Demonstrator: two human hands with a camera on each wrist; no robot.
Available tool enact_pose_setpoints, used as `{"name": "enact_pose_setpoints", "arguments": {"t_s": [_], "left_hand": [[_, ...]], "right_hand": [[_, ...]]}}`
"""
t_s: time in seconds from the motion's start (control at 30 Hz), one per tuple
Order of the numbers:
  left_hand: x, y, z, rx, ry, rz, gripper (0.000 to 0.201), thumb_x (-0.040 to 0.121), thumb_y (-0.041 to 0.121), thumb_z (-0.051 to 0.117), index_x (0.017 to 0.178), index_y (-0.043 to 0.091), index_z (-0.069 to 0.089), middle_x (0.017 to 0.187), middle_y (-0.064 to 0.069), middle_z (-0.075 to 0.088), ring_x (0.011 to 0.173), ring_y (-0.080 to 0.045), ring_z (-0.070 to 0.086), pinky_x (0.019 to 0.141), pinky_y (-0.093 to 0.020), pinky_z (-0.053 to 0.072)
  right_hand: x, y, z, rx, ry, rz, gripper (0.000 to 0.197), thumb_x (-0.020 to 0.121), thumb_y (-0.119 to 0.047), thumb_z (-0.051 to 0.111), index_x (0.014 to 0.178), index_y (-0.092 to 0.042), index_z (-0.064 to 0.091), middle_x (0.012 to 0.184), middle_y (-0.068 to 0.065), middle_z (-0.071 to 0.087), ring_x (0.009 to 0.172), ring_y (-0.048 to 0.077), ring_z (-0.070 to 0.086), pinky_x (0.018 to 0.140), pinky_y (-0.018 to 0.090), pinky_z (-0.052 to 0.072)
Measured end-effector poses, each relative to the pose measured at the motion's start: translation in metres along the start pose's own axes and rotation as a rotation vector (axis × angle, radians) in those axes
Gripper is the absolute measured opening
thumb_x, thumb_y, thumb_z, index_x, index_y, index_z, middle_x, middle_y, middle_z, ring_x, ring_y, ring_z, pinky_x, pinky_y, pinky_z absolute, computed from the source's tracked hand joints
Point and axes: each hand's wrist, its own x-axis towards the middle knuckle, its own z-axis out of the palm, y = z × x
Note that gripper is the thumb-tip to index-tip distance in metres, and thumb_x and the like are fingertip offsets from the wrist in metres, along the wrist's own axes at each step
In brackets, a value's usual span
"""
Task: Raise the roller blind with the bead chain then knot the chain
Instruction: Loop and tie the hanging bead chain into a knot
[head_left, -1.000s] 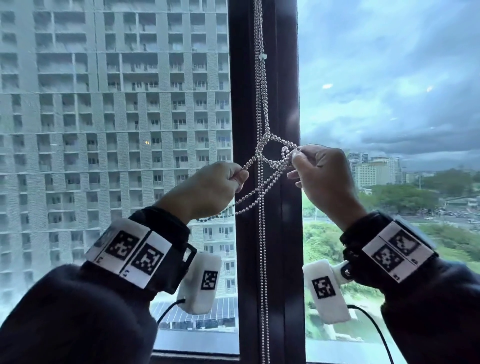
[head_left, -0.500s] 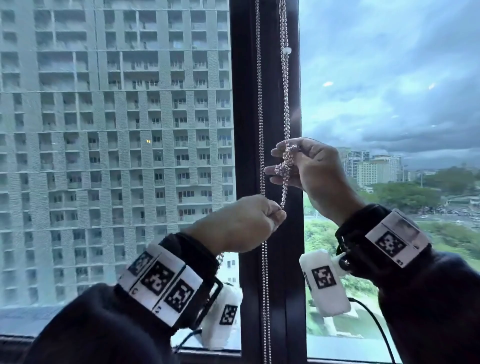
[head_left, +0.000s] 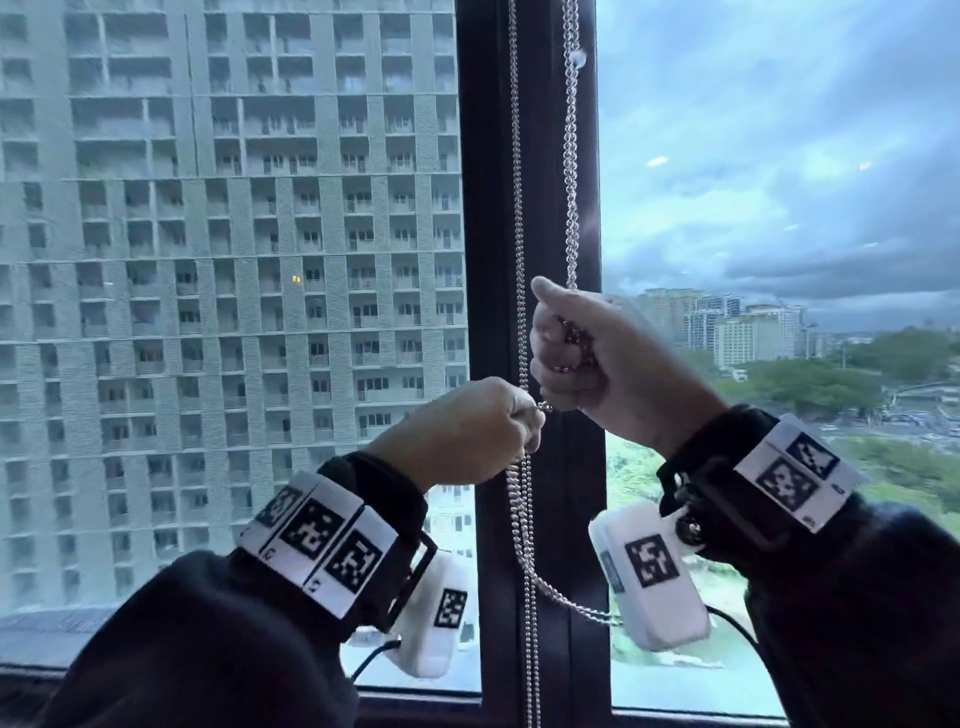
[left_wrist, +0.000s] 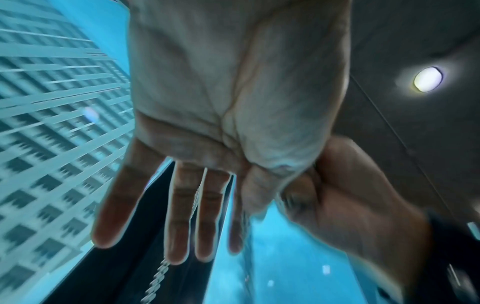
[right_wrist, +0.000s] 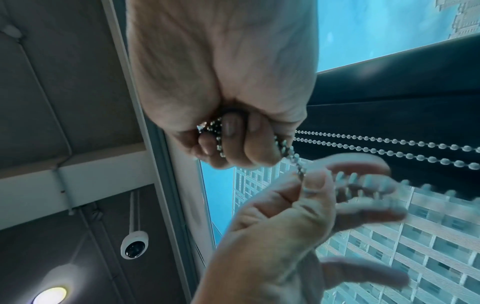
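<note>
A silver bead chain (head_left: 571, 208) hangs in front of the dark window mullion (head_left: 488, 260). My right hand (head_left: 566, 358) is a fist gripping a bunched, knotted part of the chain; the beads show between its curled fingers (right_wrist: 228, 131) in the right wrist view. Just below it, my left hand (head_left: 531, 411) pinches the chain between thumb and forefinger (right_wrist: 311, 181), its other fingers (left_wrist: 179, 216) held straight. Loose strands (head_left: 522, 519) drop below my left hand, and one curves right towards the right wrist camera. The roller blind itself is out of view.
Window glass lies on both sides of the mullion, and the dark sill (head_left: 415, 701) runs along the bottom. Overhead are a ceiling light (left_wrist: 427, 79) and a white dome camera (right_wrist: 133, 246).
The open loop held between both hands has been drawn tight. My left hand dropped down pulling the chain, then came up under the right, which has closed into a fist round the bunch.
</note>
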Motion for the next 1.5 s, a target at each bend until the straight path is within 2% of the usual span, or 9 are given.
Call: {"name": "enact_pose_setpoints", "arguments": {"t_s": [0.07,0.27,0.37,0.47,0.6,0.87,1.07,1.23,1.5], "left_hand": [[-0.002,0.002,-0.012,-0.092,0.028,0.044,0.014,0.098,0.016,0.053,0.098,0.018,0.067,0.095,-0.004,0.071,0.077,-0.011,0.069,0.068,-0.027,0.057],[-0.005,0.026,-0.041,-0.565,0.307,0.172,0.024,0.102,0.019,0.047,0.106,0.018,0.071,0.111,0.002,0.073,0.108,-0.014,0.067,0.08,-0.042,0.055],[0.001,0.035,-0.037,-0.55,0.362,0.219,0.025,0.102,0.021,0.048,0.097,0.009,0.07,0.103,-0.006,0.074,0.097,-0.013,0.069,0.073,-0.031,0.056],[0.005,0.038,-0.033,-0.556,0.414,0.249,0.019,0.099,0.018,0.055,0.09,0.005,0.066,0.087,-0.01,0.073,0.08,-0.016,0.072,0.067,-0.047,0.06],[0.004,0.037,-0.033,-0.565,0.405,0.243,0.024,0.1,0.014,0.052,0.087,-0.002,0.064,0.08,-0.01,0.073,0.046,-0.017,0.055,0.039,-0.025,0.042],[0.004,0.037,-0.035,-0.758,0.406,0.215,0.029,0.102,0.018,0.047,0.075,0.013,0.056,0.085,-0.012,0.074,0.087,-0.028,0.074,0.078,-0.044,0.056],[0.006,0.043,-0.042,-1.277,0.326,0.156,0.022,0.099,0.031,0.052,0.084,0.015,0.049,0.077,-0.006,0.062,0.054,-0.013,0.05,0.048,-0.027,0.04],[0.019,0.044,-0.032,-1.14,0.268,0.2,0.039,0.106,0.038,0.032,0.075,0.018,0.045,0.054,0.006,0.03,0.045,-0.007,0.019,0.042,-0.023,0.015],[0.025,0.038,-0.024,-1.073,0.321,0.183,0.044,0.106,0.041,0.03,0.068,0.02,0.038,0.055,0.004,0.021,0.043,-0.008,0.016,0.044,-0.024,0.007]], "right_hand": [[0.0,0.007,0.002,-0.026,0.037,0.003,0.045,0.104,-0.037,0.047,0.063,-0.019,0.04,0.056,0.001,0.029,0.043,0.01,0.018,0.041,0.018,0.013],[-0.014,0.034,0.019,0.02,0.115,-0.046,0.042,0.107,-0.025,0.038,0.066,-0.018,0.041,0.052,0.006,0.03,0.035,0.008,0.019,0.039,0.012,0.017],[-0.017,0.036,0.028,-0.045,0.042,-0.017,0.039,0.105,-0.022,0.034,0.067,-0.015,0.04,0.054,0.006,0.028,0.041,0.011,0.018,0.042,0.018,0.016],[-0.017,0.028,0.03,-0.141,-0.015,-0.012,0.033,0.101,-0.02,0.036,0.072,-0.01,0.047,0.056,0.01,0.045,0.041,0.016,0.026,0.043,0.023,0.022],[-0.013,0.017,0.027,-0.115,0.043,-0.073,0.03,0.096,-0.02,0.045,0.071,-0.007,0.054,0.067,0.017,0.053,0.041,0.016,0.03,0.04,0.02,0.024],[-0.015,0.044,0.044,-0.107,0.129,-0.088,0.038,0.103,-0.014,0.035,0.066,-0.015,0.04,0.054,0.007,0.033,0.037,0.01,0.024,0.042,0.014,0.019],[-0.022,0.04,0.043,-0.151,0.04,-0.07,0.036,0.103,-0.02,0.03,0.07,-0.011,0.043,0.051,0.004,0.04,0.046,0.015,0.025,0.045,0.023,0.019],[-0.022,0.037,0.039,-0.191,0.039,-0.072,0.042,0.103,-0.025,0.03,0.063,-0.014,0.04,0.05,0.006,0.036,0.045,0.016,0.025,0.045,0.022,0.02],[-0.025,0.047,0.036,-0.321,0.034,0.025,0.043,0.102,-0.037,0.034,0.069,-0.012,0.044,0.054,0.007,0.036,0.046,0.016,0.026,0.045,0.025,0.021]]}}
